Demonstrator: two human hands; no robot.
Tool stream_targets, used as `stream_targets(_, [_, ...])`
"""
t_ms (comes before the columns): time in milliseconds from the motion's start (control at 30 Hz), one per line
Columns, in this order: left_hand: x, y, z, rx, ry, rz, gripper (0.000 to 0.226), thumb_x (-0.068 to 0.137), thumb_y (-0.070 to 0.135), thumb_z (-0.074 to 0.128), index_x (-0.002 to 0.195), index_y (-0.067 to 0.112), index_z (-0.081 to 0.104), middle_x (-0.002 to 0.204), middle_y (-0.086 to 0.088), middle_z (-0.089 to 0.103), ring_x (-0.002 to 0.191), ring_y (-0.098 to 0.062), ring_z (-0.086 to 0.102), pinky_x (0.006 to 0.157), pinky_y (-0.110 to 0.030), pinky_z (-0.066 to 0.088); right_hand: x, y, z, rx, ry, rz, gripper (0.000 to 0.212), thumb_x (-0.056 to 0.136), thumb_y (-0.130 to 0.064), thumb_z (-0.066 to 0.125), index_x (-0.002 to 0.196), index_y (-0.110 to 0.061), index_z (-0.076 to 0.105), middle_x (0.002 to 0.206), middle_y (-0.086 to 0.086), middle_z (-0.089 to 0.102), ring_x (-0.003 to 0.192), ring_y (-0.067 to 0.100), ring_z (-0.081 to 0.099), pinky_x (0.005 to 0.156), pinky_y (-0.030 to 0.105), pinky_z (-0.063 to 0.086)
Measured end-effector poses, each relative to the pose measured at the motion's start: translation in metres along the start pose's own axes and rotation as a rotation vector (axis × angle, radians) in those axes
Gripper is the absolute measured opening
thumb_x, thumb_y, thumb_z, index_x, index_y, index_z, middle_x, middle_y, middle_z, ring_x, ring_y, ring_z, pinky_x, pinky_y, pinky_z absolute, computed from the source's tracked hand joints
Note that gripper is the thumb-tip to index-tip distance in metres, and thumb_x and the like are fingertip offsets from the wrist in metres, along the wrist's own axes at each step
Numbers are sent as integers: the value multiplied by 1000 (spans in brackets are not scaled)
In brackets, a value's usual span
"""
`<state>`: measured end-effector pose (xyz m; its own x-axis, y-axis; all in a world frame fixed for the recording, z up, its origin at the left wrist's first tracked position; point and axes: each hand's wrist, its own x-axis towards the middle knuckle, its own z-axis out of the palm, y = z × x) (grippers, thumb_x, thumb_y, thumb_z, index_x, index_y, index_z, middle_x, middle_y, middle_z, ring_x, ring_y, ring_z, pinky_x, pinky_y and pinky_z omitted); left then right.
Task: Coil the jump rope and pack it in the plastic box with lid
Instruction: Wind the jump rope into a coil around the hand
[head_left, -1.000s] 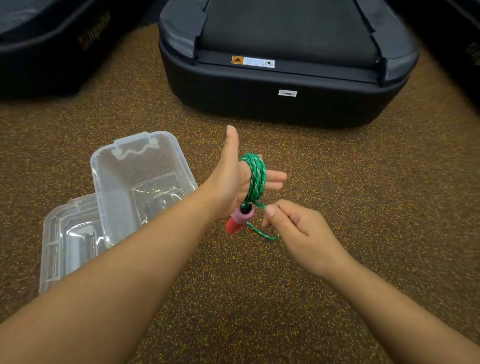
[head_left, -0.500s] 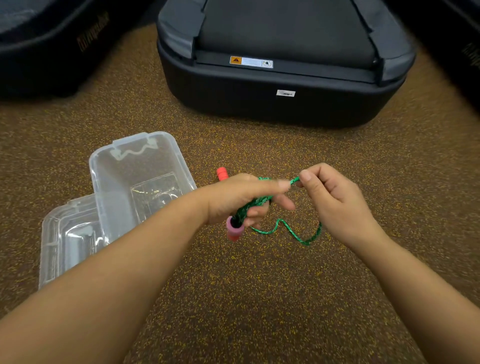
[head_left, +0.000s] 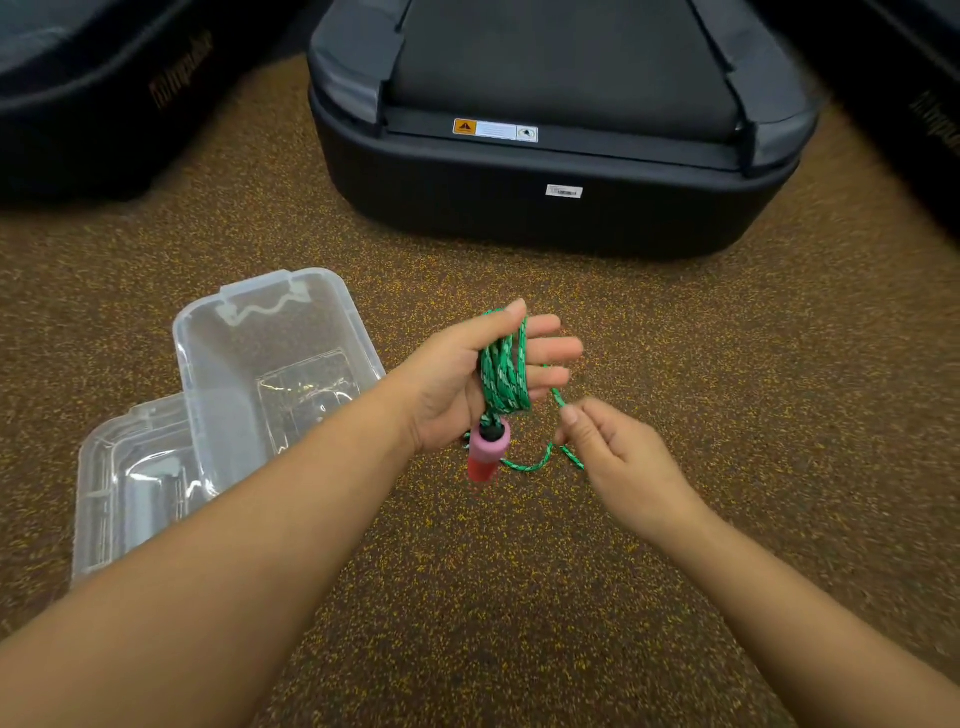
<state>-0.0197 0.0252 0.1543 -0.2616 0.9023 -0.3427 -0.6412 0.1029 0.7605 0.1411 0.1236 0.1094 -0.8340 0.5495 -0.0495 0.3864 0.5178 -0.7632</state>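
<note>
Head view: my left hand (head_left: 467, 384) has fingers extended, jump rope (head_left: 504, 379) coiled around the palm, its pink handle (head_left: 487, 451) hanging below. My right hand (head_left: 618, 457) pinches the loose tail. Risk: slack tension lets coils slip off. The plastic box (head_left: 275, 374) sits open on the floor, left; the second handle is not visible

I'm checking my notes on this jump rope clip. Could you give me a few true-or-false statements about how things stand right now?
1. The green rope is wound around the left hand. True.
2. The right hand is empty. False: it pinches the loose rope strand.
3. The plastic box already holds the rope. False: it sits open on the carpet, no rope inside.
4. A pink handle hangs below the left hand. True.
5. The lid is on the box. False: it lies beside it.
</note>
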Motion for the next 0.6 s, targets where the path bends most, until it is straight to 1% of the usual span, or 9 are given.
stream_targets(133, [1,3,0,-67,41,-9,74,95,61,21,138,4,41,112,-16,71,90,-23,72,90,-33,53,-7,-13,5,-72,-85,-26,27,97,-37,43,81,-23,60,50,-9,45,52,4,43,57,33,40])
stream_targets(200, [2,4,-2,-17,50,-16,86,90,70,12,145,6,33,114,-14,70,100,-23,71,100,-34,45,-9,-20,7,-112,-116,-57,27,97,-38,43,81,-24,60,52,-12,49,55,1,45,59,34,40])
stream_targets(267, [4,3,-4,68,64,-43,95,85,75,4,148,8,27,115,-12,70,106,-21,68,103,-33,41,-9,-26,6,-125,-124,-79,28,96,-40,42,81,-25,61,56,-21,55,54,-3,44,56,31,37])
stream_targets(333, [5,0,-5,178,68,-73,102,80,79,-2,150,10,24,118,-12,69,112,-21,65,110,-38,36,-8,-31,3,-98,-108,-93,30,95,-45,40,82,-27,61,59,-26,56,53,-1,46,57,32,40])
stream_targets(400, [6,-3,-8,282,49,-109,108,74,83,-6,149,12,25,121,-13,68,119,-23,61,117,-45,25,-6,-35,-1,-38,-83,-102,33,90,-51,39,82,-28,61,66,-18,62,59,4,54,62,37,49])
stream_targets(467, [9,-7,-13,386,22,-151,118,62,92,-2,147,17,31,131,-13,61,131,-25,50,119,-47,16,-2,-37,-3,41,-63,-104,32,89,-48,40,82,-26,62,89,-14,71,84,12,65,76,42,52])
stream_targets(500, [10,-8,-15,432,25,-172,124,55,96,2,145,19,36,136,-15,57,135,-26,44,120,-47,13,-1,-38,-5,65,-49,-105,30,89,-45,42,82,-25,63,95,-14,72,92,14,66,81,42,52])
stream_targets(567, [10,-10,-18,476,15,-188,131,43,103,10,139,21,46,137,-19,54,137,-26,41,120,-48,10,3,-39,-10,77,-25,-106,25,89,-40,44,82,-24,62,86,-10,72,86,18,67,78,44,52])
stream_targets(600, [10,-11,-17,493,3,-179,129,41,103,12,133,22,52,132,-21,58,134,-27,44,120,-48,10,4,-39,-12,92,-20,-107,24,89,-38,45,81,-24,62,80,-7,72,80,19,66,76,45,52])
